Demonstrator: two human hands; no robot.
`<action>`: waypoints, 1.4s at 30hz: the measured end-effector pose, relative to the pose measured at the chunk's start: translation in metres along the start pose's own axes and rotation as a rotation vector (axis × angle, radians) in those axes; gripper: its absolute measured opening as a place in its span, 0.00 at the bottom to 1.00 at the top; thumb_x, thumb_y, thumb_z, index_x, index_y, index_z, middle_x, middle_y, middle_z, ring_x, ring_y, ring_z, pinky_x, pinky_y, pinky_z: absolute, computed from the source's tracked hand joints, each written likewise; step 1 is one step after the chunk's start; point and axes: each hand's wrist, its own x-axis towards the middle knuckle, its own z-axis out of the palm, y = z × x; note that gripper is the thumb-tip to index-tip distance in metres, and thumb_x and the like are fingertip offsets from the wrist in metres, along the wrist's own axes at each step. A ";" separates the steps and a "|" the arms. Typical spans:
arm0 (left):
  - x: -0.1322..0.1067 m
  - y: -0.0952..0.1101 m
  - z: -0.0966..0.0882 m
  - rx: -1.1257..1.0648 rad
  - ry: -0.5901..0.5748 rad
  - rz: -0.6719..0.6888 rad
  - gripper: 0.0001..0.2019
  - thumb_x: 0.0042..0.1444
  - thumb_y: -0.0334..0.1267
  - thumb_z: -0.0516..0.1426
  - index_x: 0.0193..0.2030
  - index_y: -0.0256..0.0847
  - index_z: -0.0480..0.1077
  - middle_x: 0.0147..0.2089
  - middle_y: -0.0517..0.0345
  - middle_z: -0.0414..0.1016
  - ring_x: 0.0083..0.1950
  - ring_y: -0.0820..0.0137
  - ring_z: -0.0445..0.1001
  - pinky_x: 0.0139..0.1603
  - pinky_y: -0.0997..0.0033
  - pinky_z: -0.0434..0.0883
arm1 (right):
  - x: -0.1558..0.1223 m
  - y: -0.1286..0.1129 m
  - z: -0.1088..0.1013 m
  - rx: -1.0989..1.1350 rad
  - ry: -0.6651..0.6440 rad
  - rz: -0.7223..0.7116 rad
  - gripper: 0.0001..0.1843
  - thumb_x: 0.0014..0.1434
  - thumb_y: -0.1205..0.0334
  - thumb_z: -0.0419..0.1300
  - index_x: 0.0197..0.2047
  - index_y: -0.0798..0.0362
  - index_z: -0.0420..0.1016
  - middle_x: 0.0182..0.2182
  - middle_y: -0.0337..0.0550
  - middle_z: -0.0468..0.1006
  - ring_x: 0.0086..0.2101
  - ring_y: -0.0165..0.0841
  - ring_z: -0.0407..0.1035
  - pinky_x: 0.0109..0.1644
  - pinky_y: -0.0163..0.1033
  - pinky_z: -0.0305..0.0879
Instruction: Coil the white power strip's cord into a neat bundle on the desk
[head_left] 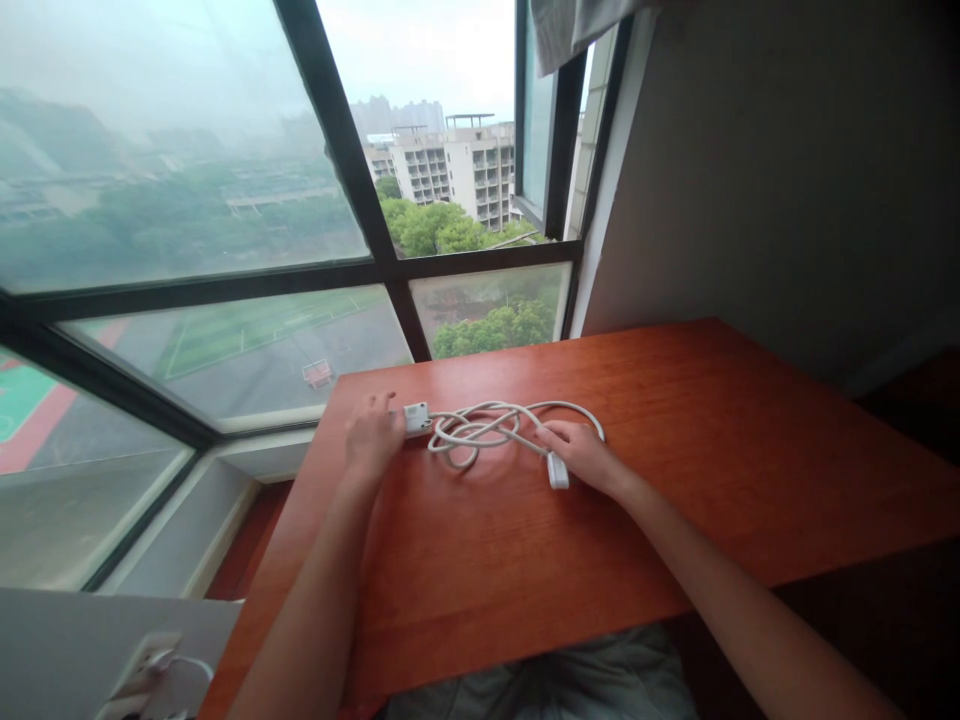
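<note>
A white power strip point(417, 417) lies on the reddish wooden table point(675, 450), with its white cord point(487, 425) looped in loose coils to the right and a white plug point(557, 470) at the cord's end. My left hand point(373, 435) rests on the left end of the strip, its fingers curled over it. My right hand point(581, 455) lies beside the plug with the fingers closed on the cord just above it.
A large black-framed window point(375, 265) stands behind the table, and a grey wall point(787, 170) rises at the right. A white wall socket with a plugged cable point(150, 670) sits low at the left. Grey cloth point(555, 690) shows under the table's near edge.
</note>
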 end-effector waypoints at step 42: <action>-0.047 0.043 0.018 -0.308 -0.154 0.487 0.12 0.60 0.35 0.52 0.47 0.40 0.73 0.52 0.47 0.74 0.56 0.60 0.71 0.58 0.58 0.67 | -0.009 0.011 -0.062 0.958 0.415 0.245 0.18 0.46 0.70 0.61 0.42 0.54 0.77 0.37 0.44 0.81 0.27 0.25 0.72 0.29 0.27 0.68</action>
